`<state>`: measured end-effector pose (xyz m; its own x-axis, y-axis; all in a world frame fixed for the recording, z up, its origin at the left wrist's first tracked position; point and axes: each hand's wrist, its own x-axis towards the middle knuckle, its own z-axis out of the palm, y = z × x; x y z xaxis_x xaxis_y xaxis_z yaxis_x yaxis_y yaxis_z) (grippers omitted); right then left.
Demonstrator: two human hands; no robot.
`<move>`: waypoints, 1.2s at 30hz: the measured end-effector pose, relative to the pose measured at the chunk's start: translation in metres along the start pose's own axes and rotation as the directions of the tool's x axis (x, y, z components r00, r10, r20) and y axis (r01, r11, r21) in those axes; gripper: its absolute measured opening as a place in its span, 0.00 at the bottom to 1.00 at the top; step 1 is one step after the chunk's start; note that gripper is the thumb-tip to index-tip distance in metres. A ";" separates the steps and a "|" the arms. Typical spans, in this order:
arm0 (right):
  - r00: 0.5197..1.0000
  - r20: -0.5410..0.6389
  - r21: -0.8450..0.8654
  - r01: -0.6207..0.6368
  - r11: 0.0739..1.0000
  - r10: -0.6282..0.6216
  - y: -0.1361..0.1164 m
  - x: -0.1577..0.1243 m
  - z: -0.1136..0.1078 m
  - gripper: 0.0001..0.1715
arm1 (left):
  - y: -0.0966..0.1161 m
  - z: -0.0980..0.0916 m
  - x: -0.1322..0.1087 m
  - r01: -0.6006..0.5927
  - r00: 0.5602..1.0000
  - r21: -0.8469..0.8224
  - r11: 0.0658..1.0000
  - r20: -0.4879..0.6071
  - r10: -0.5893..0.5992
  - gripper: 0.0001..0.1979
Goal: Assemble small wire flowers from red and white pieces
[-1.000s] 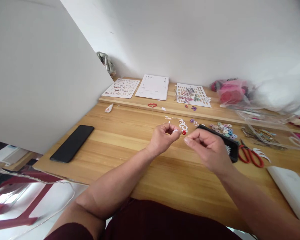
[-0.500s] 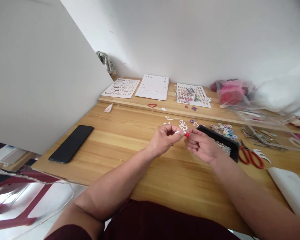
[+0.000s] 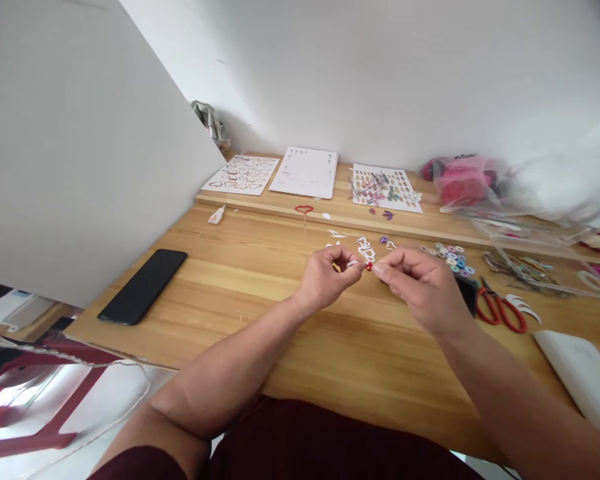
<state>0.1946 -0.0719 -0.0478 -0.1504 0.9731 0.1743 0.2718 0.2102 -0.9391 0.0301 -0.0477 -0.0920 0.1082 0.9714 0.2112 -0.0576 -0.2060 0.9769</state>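
My left hand [image 3: 331,275] is closed in a pinch on a small red piece [image 3: 369,266], which sticks out past the fingertips. A bit of white shows between that thumb and forefinger. Just right of the red piece, my right hand [image 3: 420,283] also pinches, its fingertips close against it; whether they grip the piece or something finer is too small to tell. Beyond the fingers lie white paper-like cutouts [image 3: 365,249] and a small purple piece [image 3: 384,239]. My right hand partly covers a black tray [image 3: 467,293].
A black phone [image 3: 143,287] lies left, a small white glue bottle [image 3: 217,215] behind it. A red heart-shaped outline on a stem [image 3: 304,209] stands farther back. Thread spools [image 3: 450,257], red-handled pliers [image 3: 503,310] and a white slab-like object [image 3: 580,373] are on the right. Printed sheets [image 3: 305,173] line the back ledge.
My right hand has risen and turned so its back faces up, now pinching at the red piece's right side and covering more of the black tray. My left hand stays almost still.
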 end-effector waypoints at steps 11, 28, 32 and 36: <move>0.927 0.170 0.390 -0.375 0.841 0.335 0.035 0.032 -0.012 0.22 | 0.000 -0.001 0.000 0.049 0.990 -0.175 0.983 0.135 -0.025 0.15; 1.000 0.005 -0.086 0.007 0.996 -0.006 0.001 -0.009 0.003 0.12 | -0.002 0.001 0.001 -0.027 1.000 0.067 0.997 -0.007 0.027 0.07; 0.999 -0.042 -0.025 -0.010 1.000 0.008 0.001 0.012 -0.012 0.11 | 0.000 0.001 -0.001 -0.028 0.995 0.018 0.999 0.098 0.026 0.08; 0.990 -0.005 0.194 -0.139 0.971 0.142 0.016 0.027 -0.016 0.15 | 0.001 -0.001 -0.002 0.009 0.987 -0.056 0.998 0.160 0.000 0.11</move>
<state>0.2100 -0.0408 -0.0533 -0.1054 0.9936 0.0403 0.1005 0.0509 -0.9936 0.0293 -0.0498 -0.0915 0.2655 0.9401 0.2140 -0.1124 -0.1903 0.9753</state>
